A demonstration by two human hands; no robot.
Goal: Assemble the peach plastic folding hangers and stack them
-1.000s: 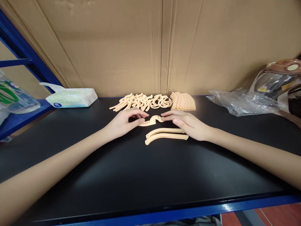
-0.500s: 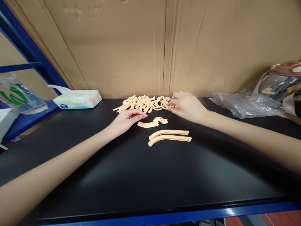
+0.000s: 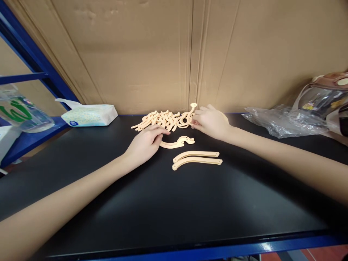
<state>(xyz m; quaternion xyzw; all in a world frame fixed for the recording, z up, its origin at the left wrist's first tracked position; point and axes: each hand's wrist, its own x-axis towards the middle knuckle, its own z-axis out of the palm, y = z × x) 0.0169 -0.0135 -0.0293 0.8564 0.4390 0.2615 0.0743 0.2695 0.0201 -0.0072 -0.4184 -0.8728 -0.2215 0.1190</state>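
My right hand is closed on a pale curved wooden piece, whose flared tip stands up at the right end of the pile; the fingers hide most of it. My left hand rests palm down with the index finger stretched out, beside a wavy wooden piece and covering its left end. Whether the thumb touches that piece I cannot tell. Nearer to me lie two long, gently bent wooden strips, side by side, with small holes at their ends. Behind both hands spreads a pile of curved wooden pieces.
The black tabletop has a blue front edge. A tissue pack stands at the back left, beside a blue frame and a clear bottle. Crumpled clear plastic and a transparent bag lie at the back right. Cardboard walls the back.
My right hand has shifted slightly left and raised a curved piece from the pile. My left hand has turned palm down and now covers the left end of the wavy piece.
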